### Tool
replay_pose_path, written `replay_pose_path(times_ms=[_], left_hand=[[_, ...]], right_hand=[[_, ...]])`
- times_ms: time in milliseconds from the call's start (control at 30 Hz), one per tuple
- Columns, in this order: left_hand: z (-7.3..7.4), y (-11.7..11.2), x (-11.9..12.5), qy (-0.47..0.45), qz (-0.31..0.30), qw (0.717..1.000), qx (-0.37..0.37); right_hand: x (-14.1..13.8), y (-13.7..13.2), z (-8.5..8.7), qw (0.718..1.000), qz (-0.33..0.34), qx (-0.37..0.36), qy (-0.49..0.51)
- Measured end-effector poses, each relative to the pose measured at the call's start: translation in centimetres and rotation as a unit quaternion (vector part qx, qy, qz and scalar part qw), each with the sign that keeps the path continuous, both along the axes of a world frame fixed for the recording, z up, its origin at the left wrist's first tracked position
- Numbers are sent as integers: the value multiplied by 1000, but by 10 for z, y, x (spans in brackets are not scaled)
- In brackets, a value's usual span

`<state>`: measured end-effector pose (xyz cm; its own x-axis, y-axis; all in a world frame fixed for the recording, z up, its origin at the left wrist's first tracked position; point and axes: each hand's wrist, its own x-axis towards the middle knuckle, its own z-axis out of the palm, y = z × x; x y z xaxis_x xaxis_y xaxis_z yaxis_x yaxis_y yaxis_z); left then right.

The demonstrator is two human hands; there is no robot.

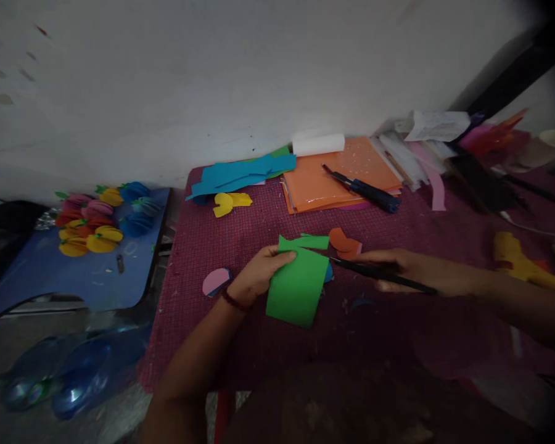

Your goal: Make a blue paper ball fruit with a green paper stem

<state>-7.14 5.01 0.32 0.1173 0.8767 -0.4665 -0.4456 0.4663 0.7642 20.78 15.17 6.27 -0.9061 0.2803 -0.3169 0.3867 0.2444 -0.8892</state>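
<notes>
My left hand (259, 274) pinches a green foam-like sheet (297, 290) near its top left, thumb on top. A narrow strip (312, 242) along the sheet's upper edge is partly cut away, joined at the left. My right hand (409, 271) is closed around black-handled scissors (379, 274), seen edge-on, with their thin tip at the sheet's upper right corner. Behind the sheet lie orange cut pieces (345, 243), and a bit of blue piece (328, 272) shows beside its right edge. A pink rounded piece (216, 282) rests left of my left hand.
On the maroon cloth-covered table (185, 259) lie blue sheets (240, 174), yellow scraps (229, 203), an orange packet (314, 185) with a dark cutter (367, 192), and a yellow glue gun (513, 259). Colourful fruit-like crafts (104, 239) sit on a blue board (120, 283). Bottles (87, 370) lie below.
</notes>
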Motion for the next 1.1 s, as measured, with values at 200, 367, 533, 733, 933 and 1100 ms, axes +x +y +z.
replay_pose_path(times_ms=[200, 367, 533, 733, 933, 1100], left_hand=[[4, -2, 7, 4, -24, 1000, 0], [8, 1, 6, 20, 25, 999, 0], [7, 3, 1, 66, 54, 996, 16], [11, -1, 4, 101, -10, 995, 12], [14, -3, 11, 80, -68, 994, 10], [16, -1, 14, 80, -58, 995, -2]], right_hand=[[-3, 0, -9, 999, 14, -28, -19], [-3, 2, -8, 1000, 1, -14, -11], [5, 1, -9, 998, -31, -45, -40], [10, 1, -22, 994, -38, -101, -30], [-3, 1, -13, 998, 4, -58, -17], [-11, 3, -9, 999, 31, -6, 18]])
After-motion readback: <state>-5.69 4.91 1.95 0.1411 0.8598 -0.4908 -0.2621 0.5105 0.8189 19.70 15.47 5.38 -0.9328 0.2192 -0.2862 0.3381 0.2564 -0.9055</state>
